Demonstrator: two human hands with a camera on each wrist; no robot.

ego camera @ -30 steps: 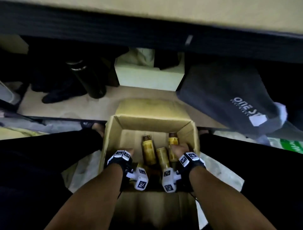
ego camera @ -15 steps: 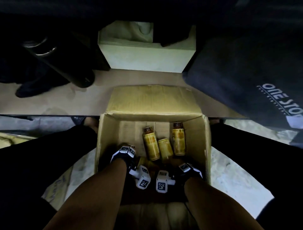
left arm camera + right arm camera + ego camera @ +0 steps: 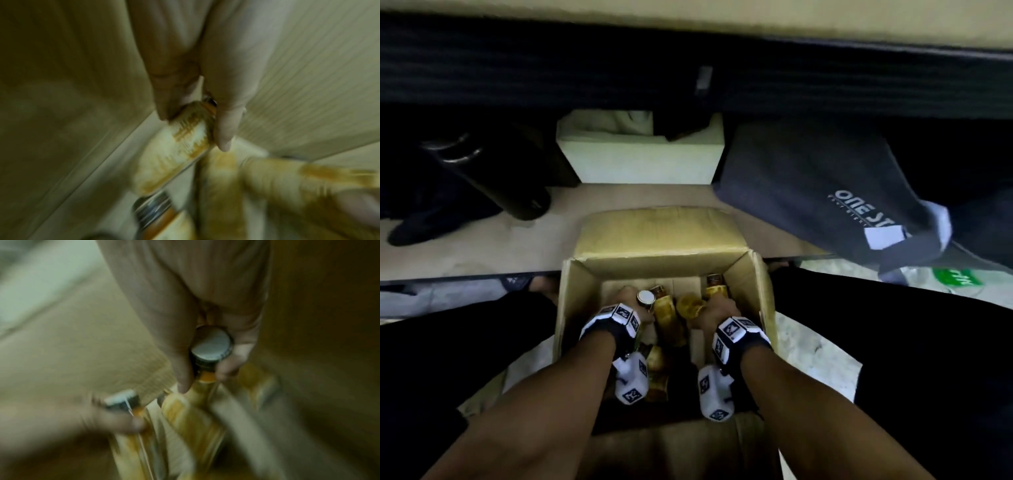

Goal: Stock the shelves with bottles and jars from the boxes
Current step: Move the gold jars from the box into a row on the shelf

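bottles inside the box: both hands, left and right, each grip one.

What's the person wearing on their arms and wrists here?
Both forearms are bare, with no sleeves. Each wrist carries a black band edged in white blocks printed with black-and-white square code markers. A white boxy unit, also bearing a code marker, hangs under each wrist. The hands are ungloved.
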